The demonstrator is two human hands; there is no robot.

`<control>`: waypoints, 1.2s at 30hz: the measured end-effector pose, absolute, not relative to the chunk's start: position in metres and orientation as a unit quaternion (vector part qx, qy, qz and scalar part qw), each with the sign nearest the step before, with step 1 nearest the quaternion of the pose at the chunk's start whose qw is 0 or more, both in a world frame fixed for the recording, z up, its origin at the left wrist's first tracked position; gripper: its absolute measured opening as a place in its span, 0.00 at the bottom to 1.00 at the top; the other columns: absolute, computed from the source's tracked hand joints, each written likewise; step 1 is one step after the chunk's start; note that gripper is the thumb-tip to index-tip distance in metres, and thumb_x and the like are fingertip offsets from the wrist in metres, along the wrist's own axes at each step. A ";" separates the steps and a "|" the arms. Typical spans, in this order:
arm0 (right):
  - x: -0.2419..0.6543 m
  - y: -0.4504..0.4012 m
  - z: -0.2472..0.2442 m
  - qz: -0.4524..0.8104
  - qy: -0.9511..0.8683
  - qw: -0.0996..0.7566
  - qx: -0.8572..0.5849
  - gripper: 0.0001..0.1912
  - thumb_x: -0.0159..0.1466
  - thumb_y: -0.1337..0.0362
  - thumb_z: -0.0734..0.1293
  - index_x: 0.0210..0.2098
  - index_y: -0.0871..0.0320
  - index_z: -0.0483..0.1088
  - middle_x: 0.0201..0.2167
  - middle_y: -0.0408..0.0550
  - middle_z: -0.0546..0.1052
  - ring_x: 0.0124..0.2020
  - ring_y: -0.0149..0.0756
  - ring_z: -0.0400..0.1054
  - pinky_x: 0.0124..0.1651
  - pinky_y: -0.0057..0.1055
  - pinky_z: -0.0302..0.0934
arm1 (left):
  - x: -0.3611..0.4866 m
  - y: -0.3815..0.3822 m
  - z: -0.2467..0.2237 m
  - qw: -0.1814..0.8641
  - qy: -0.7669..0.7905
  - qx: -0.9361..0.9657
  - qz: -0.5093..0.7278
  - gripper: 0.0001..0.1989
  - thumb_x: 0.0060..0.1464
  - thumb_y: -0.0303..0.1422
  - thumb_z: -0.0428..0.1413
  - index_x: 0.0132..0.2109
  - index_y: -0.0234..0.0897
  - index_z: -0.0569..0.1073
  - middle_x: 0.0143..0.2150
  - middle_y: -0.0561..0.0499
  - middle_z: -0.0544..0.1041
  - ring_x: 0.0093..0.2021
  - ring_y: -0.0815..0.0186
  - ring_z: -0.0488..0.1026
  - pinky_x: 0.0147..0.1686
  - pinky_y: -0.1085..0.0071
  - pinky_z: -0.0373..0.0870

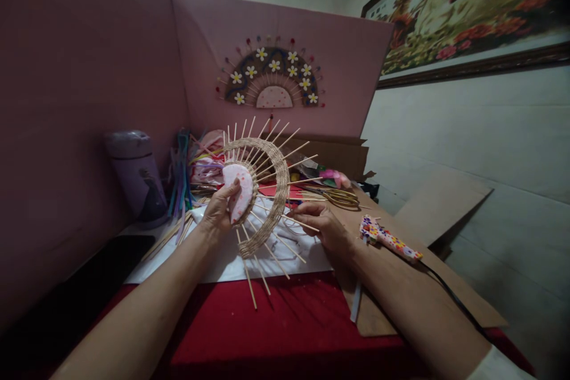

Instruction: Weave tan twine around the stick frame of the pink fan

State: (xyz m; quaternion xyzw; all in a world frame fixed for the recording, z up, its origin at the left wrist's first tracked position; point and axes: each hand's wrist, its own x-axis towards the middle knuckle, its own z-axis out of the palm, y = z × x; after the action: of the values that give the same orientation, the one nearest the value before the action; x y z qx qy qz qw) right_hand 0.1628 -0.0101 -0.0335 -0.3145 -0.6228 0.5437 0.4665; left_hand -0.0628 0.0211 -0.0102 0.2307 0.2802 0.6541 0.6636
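Note:
A half-round fan frame of thin wooden sticks [276, 249] stands tilted above the table. Its woven twine band [282, 184] curves around a padded half-circle [240, 190] in pale fabric with pinkish spots. My left hand [219, 208] grips this padded centre, thumb on its front face. At the band's right edge my right hand [323, 222] is closed in a pinch, just behind one stick. A thin cord [291, 230] loops under those fingertips and seems held in them, though the fingertips are partly hidden.
A finished flowered fan [274, 80] hangs on the pink board. Left stands a purple bottle [138, 178] beside ribbons [180, 166]. Scissors [341, 197] and a patterned glue gun [387, 238] with a black cord lie right, on cardboard [374, 314]. Red cloth [267, 332] covers the table front.

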 end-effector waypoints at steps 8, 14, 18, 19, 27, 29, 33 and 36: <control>0.164 -0.008 -0.034 0.558 -0.603 0.481 -0.304 0.09 0.49 0.60 0.72 0.28 0.59 0.76 0.14 0.36 0.61 0.15 0.21 0.42 0.18 0.27 0.32 | -0.064 0.023 -0.012 0.654 0.260 0.270 0.658 0.05 0.51 0.27 0.56 0.36 0.30 0.73 0.27 0.45 0.78 0.24 0.63 0.76 0.26 0.69 0.76; 0.166 -0.009 -0.031 0.582 -0.588 0.497 -0.264 0.08 0.50 0.61 0.71 0.28 0.60 0.75 0.14 0.36 0.57 0.16 0.20 0.41 0.19 0.26 0.32 | -0.065 0.020 -0.008 0.645 0.260 0.276 0.663 0.03 0.52 0.26 0.54 0.33 0.30 0.72 0.27 0.45 0.78 0.24 0.62 0.76 0.26 0.68 0.76; 0.171 -0.008 -0.030 0.604 -0.579 0.488 -0.247 0.09 0.50 0.60 0.71 0.25 0.60 0.74 0.13 0.34 0.52 0.16 0.20 0.38 0.19 0.26 0.32 | -0.063 0.017 -0.005 0.648 0.261 0.262 0.666 0.03 0.52 0.26 0.55 0.33 0.30 0.72 0.26 0.46 0.78 0.24 0.63 0.76 0.25 0.68 0.76; 0.172 -0.007 -0.030 0.611 -0.574 0.489 -0.242 0.09 0.49 0.60 0.71 0.24 0.60 0.73 0.13 0.34 0.51 0.16 0.21 0.38 0.19 0.26 0.32 | -0.063 0.017 -0.005 0.649 0.258 0.258 0.668 0.03 0.52 0.26 0.54 0.33 0.30 0.72 0.26 0.46 0.78 0.23 0.63 0.75 0.25 0.68 0.76; 0.176 -0.007 -0.024 0.630 -0.534 0.531 -0.191 0.23 0.49 0.57 0.72 0.12 0.57 0.54 0.12 0.34 0.46 0.15 0.23 0.37 0.18 0.27 0.31 | -0.064 0.017 -0.005 0.643 0.250 0.237 0.684 0.03 0.51 0.24 0.55 0.35 0.31 0.73 0.26 0.48 0.78 0.23 0.67 0.74 0.26 0.72 0.75; 0.177 -0.006 -0.023 0.632 -0.534 0.532 -0.180 0.26 0.48 0.55 0.72 0.12 0.56 0.50 0.12 0.34 0.45 0.14 0.23 0.37 0.18 0.27 0.31 | -0.064 0.016 -0.004 0.645 0.249 0.238 0.682 0.04 0.51 0.24 0.55 0.35 0.31 0.73 0.26 0.48 0.78 0.23 0.67 0.75 0.27 0.71 0.75; 0.179 -0.002 -0.027 0.637 -0.538 0.525 -0.170 0.28 0.48 0.55 0.72 0.12 0.56 0.48 0.12 0.34 0.45 0.14 0.22 0.37 0.18 0.27 0.31 | -0.063 0.014 -0.002 0.647 0.247 0.246 0.679 0.04 0.50 0.23 0.55 0.35 0.32 0.72 0.27 0.48 0.78 0.24 0.66 0.75 0.28 0.70 0.76; 0.182 0.002 -0.029 0.645 -0.534 0.524 -0.157 0.27 0.50 0.57 0.71 0.13 0.57 0.47 0.12 0.34 0.45 0.14 0.22 0.37 0.17 0.27 0.31 | -0.065 0.016 -0.002 0.631 0.260 0.260 0.683 0.05 0.49 0.23 0.56 0.35 0.31 0.72 0.26 0.48 0.78 0.24 0.66 0.75 0.27 0.71 0.76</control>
State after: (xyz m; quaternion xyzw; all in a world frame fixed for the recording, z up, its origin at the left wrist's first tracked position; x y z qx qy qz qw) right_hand 0.1825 0.0018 -0.0287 -0.1566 -0.5338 0.6453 0.5236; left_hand -0.0654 0.0156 -0.0018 0.2601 0.2601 0.6828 0.6313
